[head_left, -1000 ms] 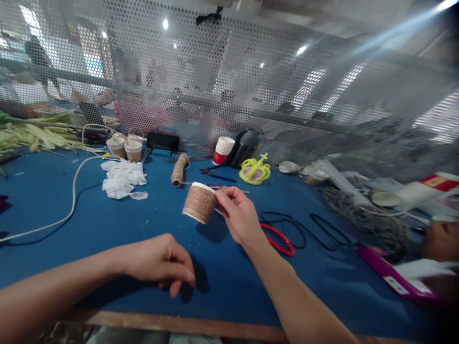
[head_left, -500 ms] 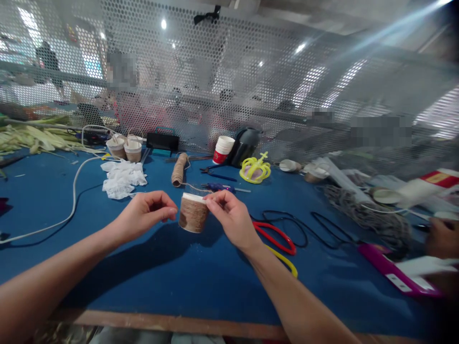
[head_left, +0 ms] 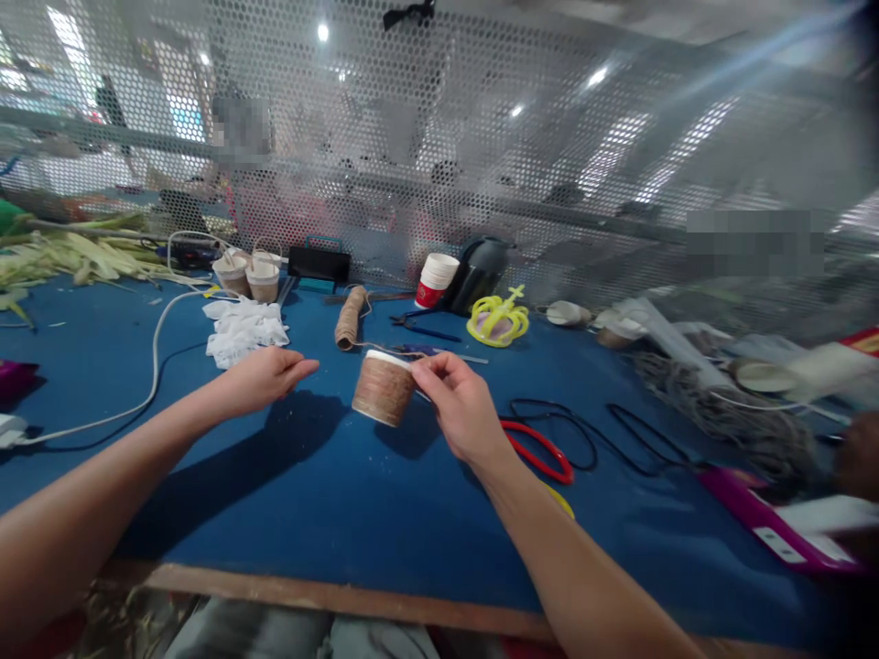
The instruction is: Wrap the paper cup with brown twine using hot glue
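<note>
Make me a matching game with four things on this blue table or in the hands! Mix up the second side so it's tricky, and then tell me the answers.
Things:
1. crown
2. wrapped cup
3. twine roll
4. red-and-white cups

Matches:
A. lying on its side
B. stacked one inside another
C. bright yellow
D. held up by the right hand

Right pairs: 1-C, 2-D, 3-A, 4-B.
</note>
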Motion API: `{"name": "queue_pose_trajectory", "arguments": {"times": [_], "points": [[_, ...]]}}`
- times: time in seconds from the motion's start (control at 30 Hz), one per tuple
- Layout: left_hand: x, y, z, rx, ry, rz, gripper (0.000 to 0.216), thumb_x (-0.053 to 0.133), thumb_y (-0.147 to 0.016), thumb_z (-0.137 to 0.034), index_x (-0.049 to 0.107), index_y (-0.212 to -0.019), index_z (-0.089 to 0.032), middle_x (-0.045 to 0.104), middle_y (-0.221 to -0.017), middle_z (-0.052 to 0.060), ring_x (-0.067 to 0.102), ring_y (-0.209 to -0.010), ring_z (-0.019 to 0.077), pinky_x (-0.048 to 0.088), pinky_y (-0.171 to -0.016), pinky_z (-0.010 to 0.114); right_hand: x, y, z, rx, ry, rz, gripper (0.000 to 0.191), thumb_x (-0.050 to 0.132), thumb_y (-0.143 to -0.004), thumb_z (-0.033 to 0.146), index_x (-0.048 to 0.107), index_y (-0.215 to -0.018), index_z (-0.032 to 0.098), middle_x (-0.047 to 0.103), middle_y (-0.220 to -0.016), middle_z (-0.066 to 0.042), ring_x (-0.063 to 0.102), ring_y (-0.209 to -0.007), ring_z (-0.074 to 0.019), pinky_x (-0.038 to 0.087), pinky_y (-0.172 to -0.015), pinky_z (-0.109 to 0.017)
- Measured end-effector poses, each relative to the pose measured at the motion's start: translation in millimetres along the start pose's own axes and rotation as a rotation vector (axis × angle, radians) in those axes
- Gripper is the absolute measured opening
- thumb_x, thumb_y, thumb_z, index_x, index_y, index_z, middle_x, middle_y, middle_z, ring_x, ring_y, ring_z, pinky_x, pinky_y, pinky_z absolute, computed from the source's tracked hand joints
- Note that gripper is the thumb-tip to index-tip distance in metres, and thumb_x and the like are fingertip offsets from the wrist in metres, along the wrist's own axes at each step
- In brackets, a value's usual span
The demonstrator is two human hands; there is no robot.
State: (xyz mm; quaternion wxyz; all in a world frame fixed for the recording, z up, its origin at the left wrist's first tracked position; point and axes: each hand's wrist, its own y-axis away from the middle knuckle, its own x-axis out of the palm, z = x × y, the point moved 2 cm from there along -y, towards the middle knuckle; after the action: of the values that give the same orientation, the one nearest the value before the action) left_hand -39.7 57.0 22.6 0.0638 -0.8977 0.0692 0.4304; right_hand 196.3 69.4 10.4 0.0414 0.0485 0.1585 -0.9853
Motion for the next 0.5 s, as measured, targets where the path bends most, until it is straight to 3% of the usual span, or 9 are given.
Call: {"name": "queue_pose_trajectory", "arguments": {"times": [0.1, 0.13, 0.17, 0.23, 0.33, 0.4, 0.43, 0.5], "points": [[4, 5, 4, 0.045, -0.238, 0.029, 0.021, 0.053, -0.073, -0.038, 0.057, -0.072, -0.018, 0.063, -0.064, 0.003, 0.056, -0.059, 0.0177, 0.039, -0.054, 0.026, -3, -3, 2, 0.01, -0.057, -0.05, 0.023, 0.066, -0.068, 0.039, 0.053, -0.067, 0.02, 0.055, -0.067, 0.002, 0.05, -0.065, -0.0131, 0.041, -0.067, -0.03], [8, 10, 7, 0.089, -0.274, 0.062, 0.029, 0.054, -0.072, -0.043, 0.06, -0.085, -0.016, 0.067, -0.081, 0.008, 0.06, -0.073, 0.0218, 0.043, -0.063, 0.029, -5, -4, 4, 0.017, -0.076, -0.076, 0.024, 0.067, -0.067, 0.039, 0.053, -0.066, 0.02, 0.054, -0.066, 0.002, 0.05, -0.064, -0.0132, 0.042, -0.067, -0.03], [14, 17, 12, 0.138, -0.311, 0.083, 0.044, 0.053, -0.072, -0.049, 0.059, -0.097, -0.013, 0.065, -0.101, 0.015, 0.06, -0.092, 0.0269, 0.045, -0.076, 0.033, -8, -6, 6, 0.022, -0.093, -0.105, 0.024, 0.068, -0.066, 0.039, 0.051, -0.065, 0.02, 0.053, -0.065, 0.002, 0.049, -0.064, -0.0131, 0.042, -0.067, -0.03], [28, 34, 24, 0.154, -0.392, 0.097, 0.075, 0.049, -0.069, -0.063, 0.051, -0.117, -0.006, 0.045, -0.132, 0.025, 0.04, -0.123, 0.037, 0.035, -0.097, 0.043, -13, -9, 10, 0.019, -0.121, -0.157, 0.026, 0.068, -0.064, 0.038, 0.049, -0.064, 0.021, 0.051, -0.064, 0.003, 0.048, -0.063, -0.0125, 0.042, -0.067, -0.03], [51, 59, 22, 0.084, -0.477, 0.073, 0.097, 0.039, -0.068, -0.072, 0.037, -0.13, 0.002, 0.026, -0.141, 0.028, 0.019, -0.133, 0.0404, 0.021, -0.106, 0.05, -18, -16, 13, 0.008, -0.14, -0.201, 0.026, 0.067, -0.064, 0.038, 0.047, -0.064, 0.021, 0.048, -0.063, 0.005, 0.046, -0.06, -0.0111, 0.042, -0.066, -0.03], [71, 71, -5, 0.142, -0.434, 0.135, 0.099, 0.037, -0.069, -0.073, 0.032, -0.133, 0.002, 0.019, -0.143, 0.028, 0.016, -0.134, 0.0407, 0.018, -0.107, 0.054, -18, -21, 14, 0.008, -0.145, -0.209, 0.027, 0.066, -0.063, 0.038, 0.046, -0.064, 0.021, 0.047, -0.062, 0.005, 0.045, -0.059, -0.0106, 0.042, -0.064, -0.029], [82, 74, -28, 0.246, -0.367, 0.228, 0.099, 0.041, -0.068, -0.072, 0.031, -0.134, 0.002, 0.019, -0.143, 0.028, 0.017, -0.133, 0.0409, 0.018, -0.107, 0.055, -16, -23, 13, 0.01, -0.144, -0.206, 0.027, 0.066, -0.063, 0.039, 0.045, -0.063, 0.021, 0.046, -0.062, 0.005, 0.045, -0.058, -0.0104, 0.042, -0.063, -0.029], [103, 80, -80, 0.644, -0.141, 0.476, 0.087, 0.045, -0.074, -0.063, 0.028, -0.137, -0.006, 0.024, -0.144, 0.02, 0.023, -0.134, 0.0323, 0.024, -0.109, 0.045, -13, -26, 13, 0.017, -0.133, -0.191, 0.028, 0.066, -0.063, 0.039, 0.045, -0.062, 0.021, 0.046, -0.061, 0.005, 0.045, -0.058, -0.0102, 0.041, -0.06, -0.028]]}}
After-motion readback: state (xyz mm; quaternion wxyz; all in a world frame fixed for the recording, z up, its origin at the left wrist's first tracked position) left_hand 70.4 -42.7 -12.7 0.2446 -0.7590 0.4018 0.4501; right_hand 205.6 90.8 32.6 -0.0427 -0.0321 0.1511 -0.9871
